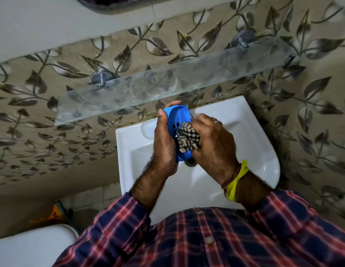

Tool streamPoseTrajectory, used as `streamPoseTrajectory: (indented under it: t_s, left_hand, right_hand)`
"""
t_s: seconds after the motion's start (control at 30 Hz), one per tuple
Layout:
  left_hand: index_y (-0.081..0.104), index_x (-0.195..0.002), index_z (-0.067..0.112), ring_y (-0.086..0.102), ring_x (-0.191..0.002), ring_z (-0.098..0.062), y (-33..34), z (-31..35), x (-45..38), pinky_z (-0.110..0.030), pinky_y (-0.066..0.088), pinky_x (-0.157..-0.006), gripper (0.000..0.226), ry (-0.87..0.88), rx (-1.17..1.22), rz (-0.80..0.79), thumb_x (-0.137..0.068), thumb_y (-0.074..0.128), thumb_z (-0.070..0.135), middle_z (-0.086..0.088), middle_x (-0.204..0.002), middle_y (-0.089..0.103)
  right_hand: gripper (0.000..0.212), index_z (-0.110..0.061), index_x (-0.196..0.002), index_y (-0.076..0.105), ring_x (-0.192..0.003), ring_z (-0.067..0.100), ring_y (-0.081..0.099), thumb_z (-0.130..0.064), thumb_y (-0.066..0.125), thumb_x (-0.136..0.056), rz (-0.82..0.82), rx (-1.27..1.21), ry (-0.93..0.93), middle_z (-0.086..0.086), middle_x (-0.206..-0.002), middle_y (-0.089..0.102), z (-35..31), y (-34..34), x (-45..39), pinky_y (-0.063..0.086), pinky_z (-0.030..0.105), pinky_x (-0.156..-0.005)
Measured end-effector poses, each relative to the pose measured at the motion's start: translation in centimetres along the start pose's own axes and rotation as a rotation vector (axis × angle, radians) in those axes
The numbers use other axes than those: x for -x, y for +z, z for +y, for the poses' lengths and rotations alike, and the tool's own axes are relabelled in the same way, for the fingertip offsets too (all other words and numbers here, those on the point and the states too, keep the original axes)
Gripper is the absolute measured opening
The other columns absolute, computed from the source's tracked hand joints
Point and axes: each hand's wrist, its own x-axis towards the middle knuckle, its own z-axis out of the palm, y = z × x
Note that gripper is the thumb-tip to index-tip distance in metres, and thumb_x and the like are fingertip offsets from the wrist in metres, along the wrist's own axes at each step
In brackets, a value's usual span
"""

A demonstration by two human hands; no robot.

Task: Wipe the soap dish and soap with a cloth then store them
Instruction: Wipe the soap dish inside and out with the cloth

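Observation:
My left hand [164,143] grips a blue oval soap dish [177,117] on its edge, tilted upright over the white sink [250,151]. Small slots show in the dish's inner face. My right hand [212,143] is closed on a bunched black-and-white checked cloth [188,138] and presses it against the lower inside of the dish. No soap is visible in the dish or in either hand.
A clear glass shelf [167,87] on two brackets runs along the leaf-patterned tiled wall above the sink. The sink drain [190,162] shows just below the dish. A white toilet tank lid [33,247] sits at the lower left, with an orange object [52,214] behind it.

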Motion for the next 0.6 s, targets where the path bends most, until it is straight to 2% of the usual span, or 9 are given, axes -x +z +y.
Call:
streamPoseTrajectory:
  t_s: [0.07,0.13,0.27,0.37,0.43,0.53,0.6]
  left_hand:
    - [0.060,-0.121,0.020,0.068,-0.089,-0.017,0.1,-0.3,0.0,-0.034,0.056,-0.083,0.049,-0.008,-0.002,-0.016,-0.107,0.021,0.046,-0.003,-0.096,0.072]
    - [0.059,-0.125,0.017,0.069,-0.094,-0.017,0.1,-0.4,0.0,-0.035,0.056,-0.086,0.050,-0.029,0.012,-0.015,-0.106,0.022,0.046,-0.004,-0.100,0.073]
    - [0.055,-0.133,0.016,0.065,-0.102,-0.030,-0.3,-0.6,0.2,-0.044,0.056,-0.086,0.055,-0.088,0.094,0.022,-0.104,0.024,0.052,-0.015,-0.111,0.067]
    - [0.061,-0.126,0.023,0.066,-0.089,-0.027,-1.2,-0.9,0.0,-0.042,0.056,-0.080,0.052,-0.098,0.157,0.084,-0.102,0.029,0.057,-0.010,-0.100,0.069]
    - [0.063,-0.125,0.024,0.062,-0.092,-0.030,-1.6,-1.0,-0.3,-0.042,0.053,-0.085,0.053,-0.086,0.172,0.123,-0.101,0.032,0.058,-0.012,-0.103,0.067]
    - [0.064,-0.127,0.021,0.058,-0.094,-0.033,-1.6,-1.0,-0.5,-0.044,0.049,-0.088,0.055,-0.092,0.186,0.131,-0.100,0.034,0.059,-0.017,-0.108,0.063]
    - [0.066,-0.123,0.021,0.064,-0.083,-0.030,-1.5,-1.0,-0.6,-0.041,0.053,-0.081,0.054,-0.091,0.160,0.125,-0.101,0.034,0.058,-0.014,-0.098,0.068]
  right_hand:
    - [0.039,-0.011,-0.102,0.066,-0.089,0.034,0.060,-0.004,0.067,-0.064,0.088,-0.024,-0.008,0.007,-0.100,0.063,-0.1,0.2,-1.2,0.052,0.040,-0.065]
    - [0.039,-0.010,-0.102,0.066,-0.089,0.035,0.060,-0.003,0.066,-0.063,0.101,-0.015,-0.030,0.008,-0.100,0.063,-0.2,0.2,-1.7,0.052,0.041,-0.066]
    - [0.040,-0.010,-0.098,0.065,-0.091,0.034,0.060,0.001,0.068,-0.059,-0.024,0.007,-0.059,0.008,-0.101,0.063,0.3,-0.1,-1.1,0.052,0.038,-0.068]
    - [0.040,-0.015,-0.102,0.065,-0.097,0.027,0.058,-0.007,0.076,-0.064,-0.167,0.037,-0.017,0.002,-0.105,0.062,0.2,0.1,-0.1,0.051,0.036,-0.072]
    - [0.041,-0.018,-0.105,0.065,-0.101,0.025,0.058,-0.013,0.080,-0.067,-0.231,0.083,-0.025,-0.002,-0.108,0.062,0.2,0.3,0.6,0.050,0.033,-0.073]
    - [0.031,-0.019,-0.102,0.066,-0.102,0.024,0.056,-0.013,0.077,-0.074,-0.267,0.146,-0.049,-0.002,-0.110,0.062,0.3,0.0,0.7,0.049,0.032,-0.073]
    - [0.025,-0.020,-0.103,0.066,-0.104,0.023,0.055,-0.015,0.072,-0.080,-0.322,0.165,-0.038,-0.003,-0.112,0.061,0.2,-0.2,0.6,0.048,0.032,-0.075]
